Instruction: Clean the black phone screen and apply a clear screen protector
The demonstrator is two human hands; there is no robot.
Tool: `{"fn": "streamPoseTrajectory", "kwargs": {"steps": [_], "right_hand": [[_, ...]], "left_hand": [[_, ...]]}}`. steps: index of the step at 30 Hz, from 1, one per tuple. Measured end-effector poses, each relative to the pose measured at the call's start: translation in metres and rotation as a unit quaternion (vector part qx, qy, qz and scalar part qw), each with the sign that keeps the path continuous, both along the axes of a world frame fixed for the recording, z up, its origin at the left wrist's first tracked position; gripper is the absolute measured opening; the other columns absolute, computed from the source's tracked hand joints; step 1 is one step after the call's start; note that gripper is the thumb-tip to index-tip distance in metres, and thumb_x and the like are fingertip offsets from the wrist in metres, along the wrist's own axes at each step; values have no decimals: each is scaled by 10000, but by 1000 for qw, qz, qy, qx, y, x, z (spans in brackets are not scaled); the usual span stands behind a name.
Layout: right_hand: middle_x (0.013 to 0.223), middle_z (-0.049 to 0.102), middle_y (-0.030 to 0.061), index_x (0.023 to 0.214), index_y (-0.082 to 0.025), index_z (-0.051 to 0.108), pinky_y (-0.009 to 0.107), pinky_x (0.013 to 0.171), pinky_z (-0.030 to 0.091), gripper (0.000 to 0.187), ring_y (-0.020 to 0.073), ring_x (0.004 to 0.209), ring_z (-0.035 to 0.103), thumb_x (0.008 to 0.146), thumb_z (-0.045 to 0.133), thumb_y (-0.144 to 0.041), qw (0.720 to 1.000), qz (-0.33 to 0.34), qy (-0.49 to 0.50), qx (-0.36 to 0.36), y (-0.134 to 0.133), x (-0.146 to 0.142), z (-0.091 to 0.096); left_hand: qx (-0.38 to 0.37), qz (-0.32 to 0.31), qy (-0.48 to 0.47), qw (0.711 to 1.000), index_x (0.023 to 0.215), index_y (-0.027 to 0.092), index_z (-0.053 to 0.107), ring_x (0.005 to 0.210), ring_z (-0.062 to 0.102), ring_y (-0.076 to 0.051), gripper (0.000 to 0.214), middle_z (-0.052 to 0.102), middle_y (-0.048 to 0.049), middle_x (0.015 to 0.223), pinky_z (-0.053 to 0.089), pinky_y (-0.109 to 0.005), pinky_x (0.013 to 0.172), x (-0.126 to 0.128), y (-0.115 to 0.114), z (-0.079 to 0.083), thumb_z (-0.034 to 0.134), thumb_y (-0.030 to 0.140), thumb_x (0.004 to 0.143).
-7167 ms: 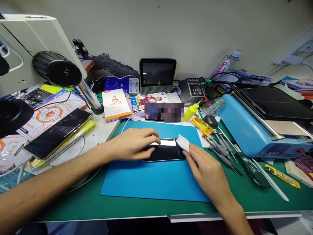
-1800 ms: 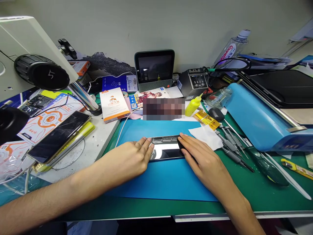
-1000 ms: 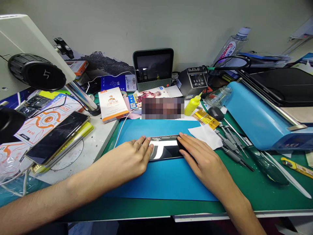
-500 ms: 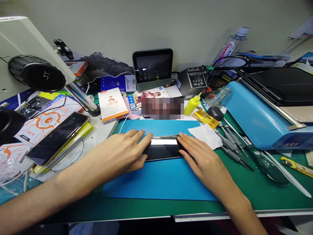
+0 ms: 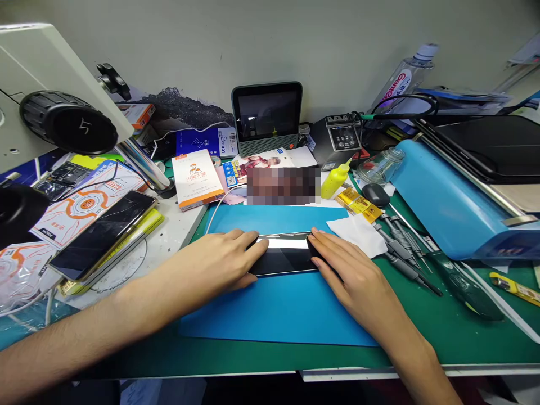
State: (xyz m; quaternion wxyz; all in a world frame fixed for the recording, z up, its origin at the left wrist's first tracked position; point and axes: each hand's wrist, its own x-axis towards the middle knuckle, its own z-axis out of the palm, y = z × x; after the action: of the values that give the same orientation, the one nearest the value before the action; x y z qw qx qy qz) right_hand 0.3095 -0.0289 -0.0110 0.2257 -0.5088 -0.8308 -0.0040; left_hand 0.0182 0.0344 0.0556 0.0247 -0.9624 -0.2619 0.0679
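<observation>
A dark smartphone (image 5: 284, 259) lies crosswise on a blue mat (image 5: 282, 315), a strip of light reflected along its glass. My left hand (image 5: 230, 256) grips its left end, the index finger on the glass and the thumb at the near edge. Around the right end, my right hand (image 5: 348, 267) is closed, fingertips at the far corner and thumb at the near side. Both hands cover the phone's short ends. A white cloth (image 5: 358, 233) lies just beyond my right hand.
Screwdrivers (image 5: 407, 264), a green-handled tool (image 5: 466, 287) and a yellow cutter (image 5: 514, 288) lie at right, near a blue machine (image 5: 447, 202). A yellow squeeze bottle (image 5: 335, 181) and a display (image 5: 268, 115) stand behind. At left are another phone (image 5: 103, 233) and a microscope stand (image 5: 147, 169).
The view has shifted slightly. My left index finger has slid a little further onto the phone's glass, to the right; my right hand stays at its end.
</observation>
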Motion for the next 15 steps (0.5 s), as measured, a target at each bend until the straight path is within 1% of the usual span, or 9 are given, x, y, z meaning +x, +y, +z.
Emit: {"fn": "streamPoseTrajectory", "kwargs": {"steps": [4,10,15], "right_hand": [[1525,619,111,1528,-165,522,485,1199,488,460,254,1446,544,1071,547,-211,1000,-1,-3,-3,1,0,0],[1533,614,105,1551,-194,501,508,1191,498,479,270,1451,544,1074,540,-215,1000,-2,-1,-7,1,1,-1],[1521,625,106,1543,-192,514,506,1186,504,472,271,1440,557,1072,542,-213,1000,-2,3,-5,0,1,0]], "left_hand": [[-1,0,-4,1000,1370,170,571,1164,725,-315,481,661,-163,1406,632,-393,852,1,0,-1,743,372,969],[10,-17,-21,1000,1322,161,609,1110,752,-313,429,677,-179,1396,645,-395,804,-1,2,-4,732,382,975],[20,-37,-18,999,1341,155,628,1142,749,-315,404,670,-175,1431,651,-417,862,-2,3,-7,709,339,991]]}}
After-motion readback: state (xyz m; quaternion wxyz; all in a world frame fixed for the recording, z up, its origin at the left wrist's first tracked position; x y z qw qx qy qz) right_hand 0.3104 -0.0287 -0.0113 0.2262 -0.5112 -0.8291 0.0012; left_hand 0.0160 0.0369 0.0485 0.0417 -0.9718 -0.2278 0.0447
